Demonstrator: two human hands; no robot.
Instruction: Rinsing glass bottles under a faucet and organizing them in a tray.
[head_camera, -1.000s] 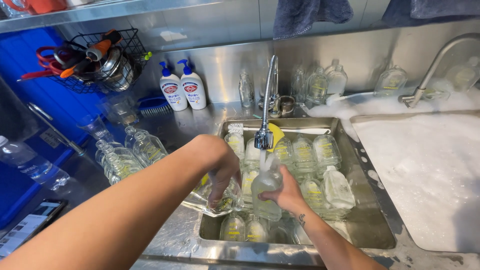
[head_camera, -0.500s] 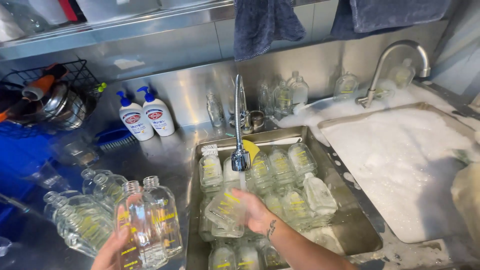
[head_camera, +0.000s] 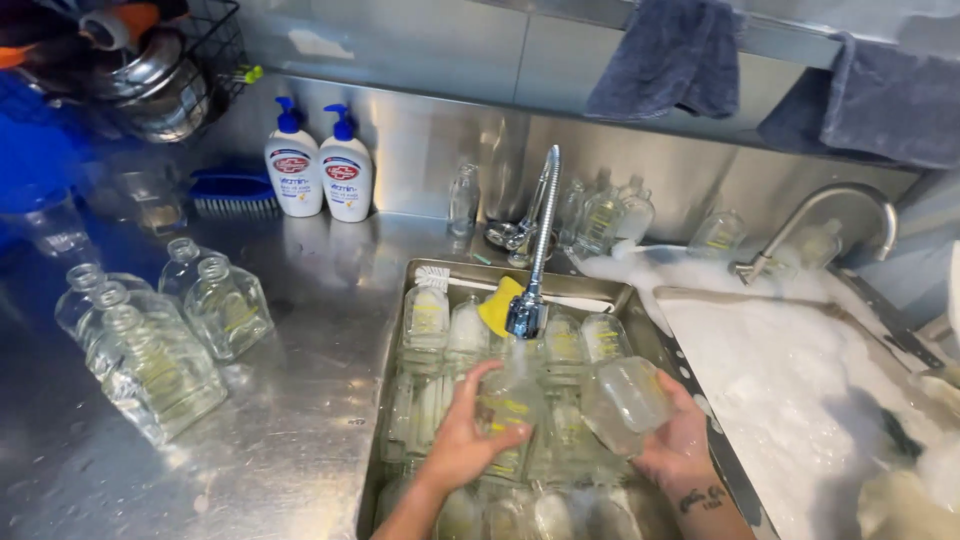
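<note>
Closest to you, your left hand (head_camera: 462, 440) is wrapping its fingers around a clear glass bottle (head_camera: 508, 405), holding it upright right under the faucet head (head_camera: 526, 316) over the sink (head_camera: 395, 330). Your right hand (head_camera: 682, 440) is gripping a second clear bottle (head_camera: 628, 395), tilting it on its side just beside the first one, wrist bending in from the lower right with a small tattoo showing. So both hands are closed on bottles, one each.

The sink is sitting packed with more of the same bottles lying in rows, too many and too overlapped to count properly, with a yellow sponge (head_camera: 498, 304) poking up next to the faucet. Not much free room in there; your hands are working on top of the pile.

To your left on the steel tabletop (head_camera: 300, 400), about five rinsed bottles (head_camera: 160, 350) are standing in a cluster, with open surface between them and the sink edge. On your right a second basin (head_camera: 800, 380) is sitting full of foam.

Further back, two white soap pump bottles (head_camera: 320, 165) are standing against the wall beside a blue brush (head_camera: 235, 192), and two dark towels (head_camera: 665, 55) are hanging above.
</note>
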